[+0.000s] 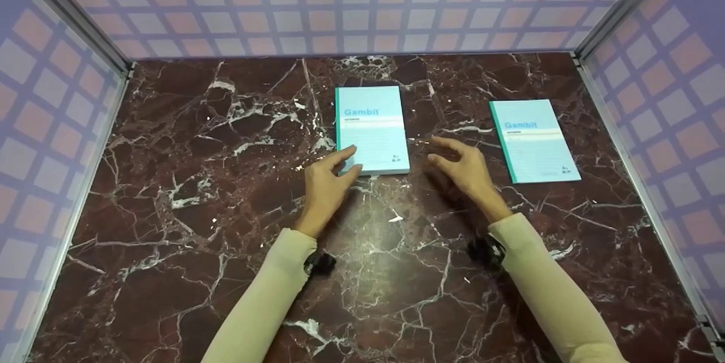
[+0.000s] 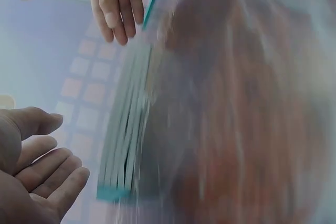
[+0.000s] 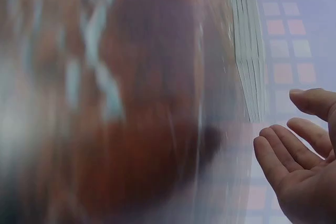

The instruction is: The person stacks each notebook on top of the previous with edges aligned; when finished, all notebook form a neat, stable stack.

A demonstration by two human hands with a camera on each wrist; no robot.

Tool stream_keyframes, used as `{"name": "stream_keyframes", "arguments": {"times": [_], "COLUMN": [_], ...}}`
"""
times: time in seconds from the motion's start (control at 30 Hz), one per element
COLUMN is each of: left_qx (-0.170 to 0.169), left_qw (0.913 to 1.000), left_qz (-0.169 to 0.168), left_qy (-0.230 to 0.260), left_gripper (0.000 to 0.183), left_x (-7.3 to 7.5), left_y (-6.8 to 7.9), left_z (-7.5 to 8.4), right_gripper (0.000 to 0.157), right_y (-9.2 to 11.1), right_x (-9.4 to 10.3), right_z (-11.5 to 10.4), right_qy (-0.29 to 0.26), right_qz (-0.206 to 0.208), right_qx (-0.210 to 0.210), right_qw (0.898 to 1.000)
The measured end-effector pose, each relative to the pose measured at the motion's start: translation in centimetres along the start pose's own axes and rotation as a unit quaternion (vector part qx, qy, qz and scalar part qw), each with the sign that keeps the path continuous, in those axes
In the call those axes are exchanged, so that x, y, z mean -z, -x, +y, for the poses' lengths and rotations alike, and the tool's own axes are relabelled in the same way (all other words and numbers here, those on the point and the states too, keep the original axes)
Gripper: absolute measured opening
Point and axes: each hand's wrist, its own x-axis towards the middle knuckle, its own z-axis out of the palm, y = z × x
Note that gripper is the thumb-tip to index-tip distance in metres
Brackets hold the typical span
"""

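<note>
A neat stack of several pale blue notebooks (image 1: 374,136) with green spines lies mid-table, its page edges (image 2: 126,124) facing the left wrist camera. My left hand (image 1: 329,184) is at the stack's near left corner, fingers loosely bent and overlapping the cover in the head view. In the left wrist view that hand (image 2: 44,177) shows a gap between its fingers and the stack. To the right of the stack, my right hand (image 1: 465,169) hovers apart from it with relaxed fingers and holds nothing. Its palm (image 3: 310,182) faces the stack.
Another pale blue notebook (image 1: 537,142) with a green spine lies farther right, beyond my right hand. The dark red marble tabletop (image 1: 181,227) is bounded by a checkered back wall (image 1: 351,12) and side panels (image 1: 39,170) in metal frames.
</note>
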Motion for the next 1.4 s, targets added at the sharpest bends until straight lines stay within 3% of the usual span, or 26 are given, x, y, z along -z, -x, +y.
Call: {"name": "stream_keyframes", "arguments": {"times": [0.27,0.67,1.03,1.23,1.4], "left_qx": [0.001,0.014,0.077,0.081,0.109], "left_qw": [0.9987,0.9925,0.9799,0.9786,0.9722], "left_qz": [-0.032,-0.085,-0.150,-0.169,-0.181], "left_qy": [0.040,0.087,0.106,0.084,0.100], "left_gripper": [0.034,0.035,0.042,0.044,0.045], "left_x": [-3.5,-8.5,-13.3,-16.1,-18.1], "left_y": [0.0,-0.7,-0.9,-0.9,-0.8], "left_z": [1.3,2.8,4.1,4.6,4.8], "right_gripper": [0.041,0.043,0.049,0.049,0.051], "right_y": [-0.2,0.8,2.1,3.3,4.3], "right_x": [3.2,8.5,13.3,15.5,17.1], "right_z": [1.4,4.5,7.4,9.0,10.4], "right_qy": [-0.032,0.004,0.048,0.069,0.087], "right_qz": [0.024,0.061,0.089,0.112,0.124], "right_qx": [-0.015,-0.024,-0.068,-0.093,-0.114], "right_qw": [0.999,0.998,0.993,0.987,0.982]}}
